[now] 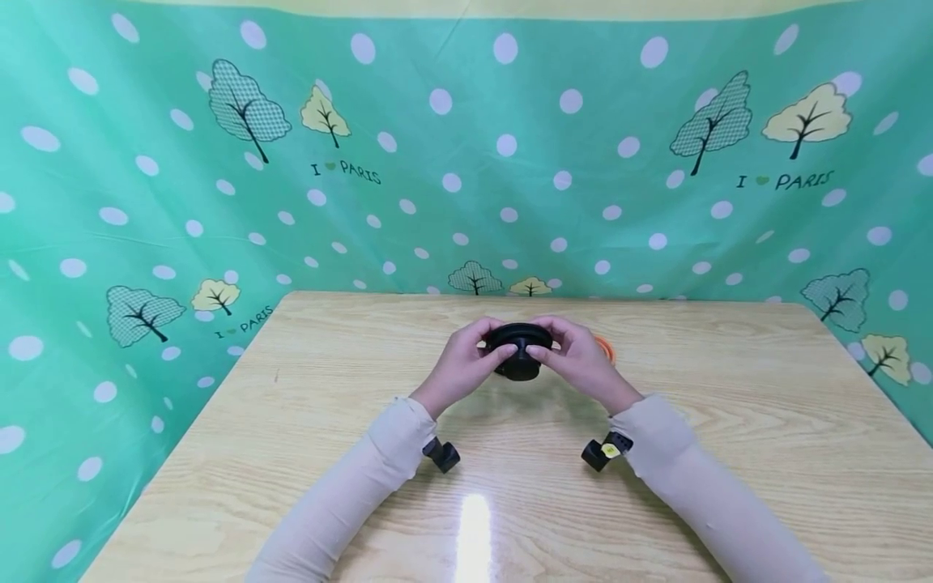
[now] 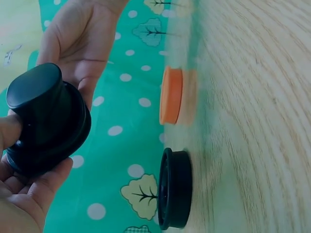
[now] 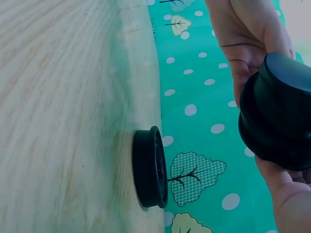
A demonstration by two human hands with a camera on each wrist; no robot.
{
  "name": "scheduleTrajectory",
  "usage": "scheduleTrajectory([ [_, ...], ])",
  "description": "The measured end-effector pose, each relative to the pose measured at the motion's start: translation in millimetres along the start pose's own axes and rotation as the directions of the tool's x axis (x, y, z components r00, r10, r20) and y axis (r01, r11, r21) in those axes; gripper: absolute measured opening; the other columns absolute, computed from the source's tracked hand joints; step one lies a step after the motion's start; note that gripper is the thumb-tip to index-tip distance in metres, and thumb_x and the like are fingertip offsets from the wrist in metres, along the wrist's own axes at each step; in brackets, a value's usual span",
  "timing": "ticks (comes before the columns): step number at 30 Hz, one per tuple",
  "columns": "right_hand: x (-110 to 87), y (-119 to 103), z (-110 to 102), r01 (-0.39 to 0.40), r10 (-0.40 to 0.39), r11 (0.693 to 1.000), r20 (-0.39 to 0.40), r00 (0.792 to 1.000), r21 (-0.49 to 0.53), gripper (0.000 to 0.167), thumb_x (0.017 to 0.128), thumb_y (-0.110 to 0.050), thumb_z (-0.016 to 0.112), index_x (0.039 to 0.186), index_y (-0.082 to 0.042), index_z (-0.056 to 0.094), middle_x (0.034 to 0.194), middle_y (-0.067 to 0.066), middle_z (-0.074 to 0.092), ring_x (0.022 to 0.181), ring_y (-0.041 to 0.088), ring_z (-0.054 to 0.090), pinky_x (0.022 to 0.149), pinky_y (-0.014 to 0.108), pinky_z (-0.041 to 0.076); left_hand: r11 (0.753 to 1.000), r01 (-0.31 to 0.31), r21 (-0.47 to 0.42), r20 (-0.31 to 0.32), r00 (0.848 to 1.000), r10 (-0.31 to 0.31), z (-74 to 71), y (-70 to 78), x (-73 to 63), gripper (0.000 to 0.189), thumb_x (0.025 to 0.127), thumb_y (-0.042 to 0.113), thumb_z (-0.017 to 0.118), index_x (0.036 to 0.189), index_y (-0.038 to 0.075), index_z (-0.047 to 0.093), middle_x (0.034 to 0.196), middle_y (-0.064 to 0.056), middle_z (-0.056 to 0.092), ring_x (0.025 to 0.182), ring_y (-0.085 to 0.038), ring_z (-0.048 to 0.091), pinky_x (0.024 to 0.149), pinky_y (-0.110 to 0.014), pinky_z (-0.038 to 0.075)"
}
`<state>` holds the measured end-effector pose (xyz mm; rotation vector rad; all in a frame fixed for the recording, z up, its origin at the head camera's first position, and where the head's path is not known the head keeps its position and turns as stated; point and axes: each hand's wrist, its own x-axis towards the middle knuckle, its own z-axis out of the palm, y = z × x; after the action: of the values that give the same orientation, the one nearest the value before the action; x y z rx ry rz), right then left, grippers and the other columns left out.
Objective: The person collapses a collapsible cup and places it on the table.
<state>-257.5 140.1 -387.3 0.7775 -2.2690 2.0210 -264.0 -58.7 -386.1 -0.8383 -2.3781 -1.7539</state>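
Both hands hold a black round piece [image 1: 521, 368] with a wide rim and a narrower, flat-ended cylinder, raised above the table. My left hand [image 1: 462, 358] grips its left side, and my right hand [image 1: 581, 362] its right; the thumbs press near the middle while the other fingers go round behind the rim. In the left wrist view, a black ring-like piece [image 2: 176, 189] and an orange ring [image 2: 171, 95] lie on the table beyond the hands. The black ring-like piece [image 3: 148, 167] also shows in the right wrist view. From the head, my right hand partly hides the orange ring [image 1: 607, 348].
The pale wood-grain table [image 1: 306, 453] reaches back to a green dotted cloth [image 1: 408, 170] printed with trees. Small black wrist devices [image 1: 441, 455] hang under both sleeves. A bright light reflection lies on the near part of the tabletop.
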Motion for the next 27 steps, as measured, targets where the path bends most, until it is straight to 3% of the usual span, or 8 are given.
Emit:
scheduleTrajectory([
  [7, 1.2, 4.3, 3.0, 0.029, -0.03, 0.998, -0.022, 0.999, -0.059, 0.021, 0.09, 0.002, 0.06, 0.108, 0.011, 0.055, 0.105, 0.019, 0.057, 0.089, 0.008, 0.058, 0.071, 0.019, 0.053, 0.995, -0.015, 0.099, 0.0, 1.0, 0.015, 0.4, -0.6, -0.2, 0.02, 0.091, 0.014, 0.063, 0.106, 0.001, 0.062, 0.102, -0.011, 0.062, 0.093, -0.018, 0.059, 0.073, -0.024, 0.055],
  [13, 0.8, 5.6, 3.5, 0.043, -0.051, 0.993, -0.074, 0.996, -0.108, 0.021, 0.092, -0.001, 0.058, 0.111, 0.008, 0.057, 0.108, 0.021, 0.059, 0.097, 0.018, 0.058, 0.076, 0.02, 0.054, 0.984, -0.042, 0.175, -0.025, 0.999, 0.047, 0.1, 1.1, 1.8, 0.023, 0.094, 0.019, 0.06, 0.111, 0.005, 0.064, 0.106, -0.008, 0.065, 0.097, -0.016, 0.061, 0.072, -0.021, 0.055],
  [18, -0.1, 5.0, 3.5, 0.039, -0.06, 0.985, -0.123, 0.991, -0.167, 0.024, 0.093, -0.009, 0.06, 0.113, 0.003, 0.061, 0.109, 0.019, 0.064, 0.097, 0.009, 0.062, 0.078, 0.023, 0.054, 0.976, -0.048, 0.211, -0.04, 0.998, 0.058, 0.0, 3.5, 2.3, 0.027, 0.094, 0.02, 0.059, 0.116, 0.005, 0.065, 0.111, -0.009, 0.067, 0.099, -0.016, 0.063, 0.071, -0.022, 0.055],
  [20, -0.5, 5.2, 3.2, 0.034, -0.062, 0.982, -0.15, 0.987, -0.184, 0.025, 0.092, -0.011, 0.061, 0.114, 0.002, 0.063, 0.109, 0.019, 0.065, 0.095, 0.005, 0.062, 0.076, 0.022, 0.054, 0.985, -0.016, 0.175, -0.044, 0.999, 0.024, 0.3, 3.6, 2.6, 0.03, 0.094, 0.022, 0.059, 0.12, 0.006, 0.064, 0.113, -0.009, 0.066, 0.1, -0.016, 0.063, 0.074, -0.024, 0.055],
  [23, -0.8, 5.2, 2.7, 0.034, -0.071, 0.982, -0.197, 0.978, -0.183, 0.026, 0.092, -0.01, 0.061, 0.114, 0.002, 0.064, 0.107, 0.02, 0.066, 0.091, 0.003, 0.063, 0.07, 0.02, 0.055, 0.997, 0.069, 0.032, -0.039, 0.997, -0.068, 0.4, 4.3, 3.5, 0.035, 0.096, 0.024, 0.057, 0.127, 0.008, 0.059, 0.115, -0.01, 0.065, 0.104, -0.017, 0.062, 0.084, -0.029, 0.052],
  [27, -1.0, 3.7, 1.4, 0.057, -0.087, 0.991, -0.251, 0.964, -0.123, 0.028, 0.092, -0.008, 0.061, 0.117, 0.004, 0.062, 0.106, 0.023, 0.066, 0.088, 0.003, 0.065, 0.068, 0.02, 0.055, 0.971, 0.15, -0.186, 0.001, 0.988, -0.153, 1.0, 7.1, 5.0, 0.04, 0.096, 0.023, 0.056, 0.134, 0.01, 0.052, 0.122, -0.011, 0.061, 0.113, -0.02, 0.057, 0.096, -0.034, 0.046],
])
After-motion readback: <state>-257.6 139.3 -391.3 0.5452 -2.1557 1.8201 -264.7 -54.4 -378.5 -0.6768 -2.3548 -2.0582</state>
